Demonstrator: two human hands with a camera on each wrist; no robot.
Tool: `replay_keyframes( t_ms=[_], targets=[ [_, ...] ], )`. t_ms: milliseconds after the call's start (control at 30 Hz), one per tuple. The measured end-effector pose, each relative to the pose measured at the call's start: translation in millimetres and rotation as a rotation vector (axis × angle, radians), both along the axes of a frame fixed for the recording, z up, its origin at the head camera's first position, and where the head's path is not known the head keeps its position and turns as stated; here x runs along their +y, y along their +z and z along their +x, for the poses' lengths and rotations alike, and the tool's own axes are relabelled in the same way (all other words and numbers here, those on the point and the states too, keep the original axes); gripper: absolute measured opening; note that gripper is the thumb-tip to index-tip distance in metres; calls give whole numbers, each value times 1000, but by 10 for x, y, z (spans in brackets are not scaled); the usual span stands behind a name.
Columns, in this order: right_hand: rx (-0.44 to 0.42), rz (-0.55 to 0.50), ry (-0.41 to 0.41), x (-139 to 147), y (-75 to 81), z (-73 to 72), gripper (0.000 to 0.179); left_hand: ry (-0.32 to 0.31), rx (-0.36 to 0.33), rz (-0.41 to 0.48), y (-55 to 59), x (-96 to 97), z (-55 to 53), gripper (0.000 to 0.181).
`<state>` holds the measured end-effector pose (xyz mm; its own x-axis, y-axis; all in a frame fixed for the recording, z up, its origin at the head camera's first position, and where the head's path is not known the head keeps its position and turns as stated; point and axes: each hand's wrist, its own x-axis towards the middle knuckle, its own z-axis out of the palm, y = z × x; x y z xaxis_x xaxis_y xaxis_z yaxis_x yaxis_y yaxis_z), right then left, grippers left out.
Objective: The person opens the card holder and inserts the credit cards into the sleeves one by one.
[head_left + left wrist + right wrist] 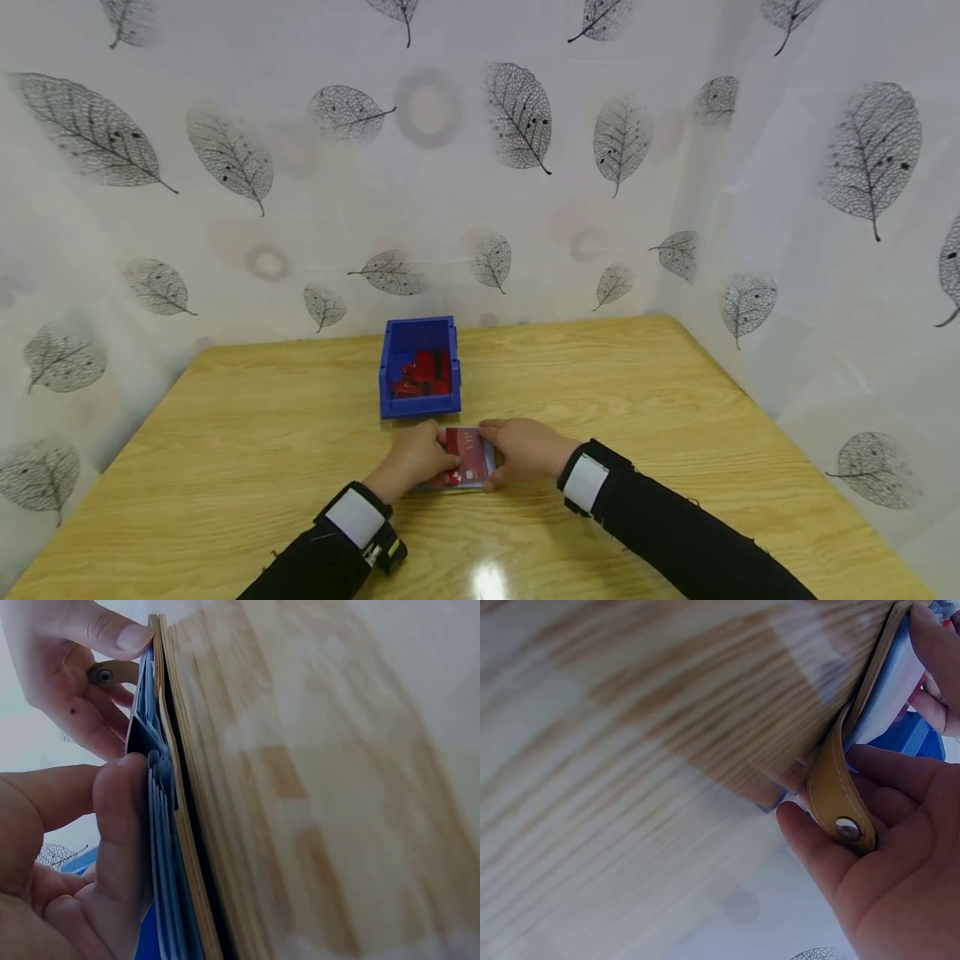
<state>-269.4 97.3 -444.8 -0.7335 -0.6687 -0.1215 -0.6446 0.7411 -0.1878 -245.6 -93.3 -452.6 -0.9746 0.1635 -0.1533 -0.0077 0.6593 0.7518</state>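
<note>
You hold the card holder [490, 457] by both ends at the desk [262, 433], just in front of the blue bin [420, 408] with red cards [432, 375] within reach. Your left hand [416, 458] grips one side, thumb over a red card [471, 450], apparently to keep it flat; your right hand [528, 450] clasps the end with the strap [831, 784], likely steadying it.

I read the tan-edged card holder [489, 458] as open, flat on the table [262, 442]; bluish clear sleeves stacked, snap strap [831, 780] unfastened, red card [469, 452] uppermost.
</note>
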Motion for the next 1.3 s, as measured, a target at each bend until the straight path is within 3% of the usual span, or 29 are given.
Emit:
replay_keyframes(
  t_ms=[167, 400, 633, 767, 867, 933, 1167, 1300],
  targets=[
    [-14, -14, 4, 69, 13, -30, 77, -54, -8, -3, -6, 132, -33, 9],
    [-74, -16, -64, 178, 57, -52, 77, -97, -19, -2, -2, 229, -47, 15],
    [-135, -92, -111, 321, 32, -58, 86, -122, 145, -259, 69, -25, 7, 16],
    [-133, -95, -96, 368, 47, -56, 92, -138, 171, -360, 55, -113, 3, 40],
    [-121, -96, -77, 387, 60, -47, 95, -180, 191, -397, 40, -129, -5, 62],
    [-125, -102, -77, 396, 67, -44, 98, -193, 198, -398, 25, -141, -8, 67],
    [-138, -146, -73, 414, 68, -62, 111, -172, 192, -411, -13, -159, -10, 65],
    [-123, -142, -69, 387, 90, -88, 106, -170, 211, -432, 4, -130, 5, 63]
  ],
)
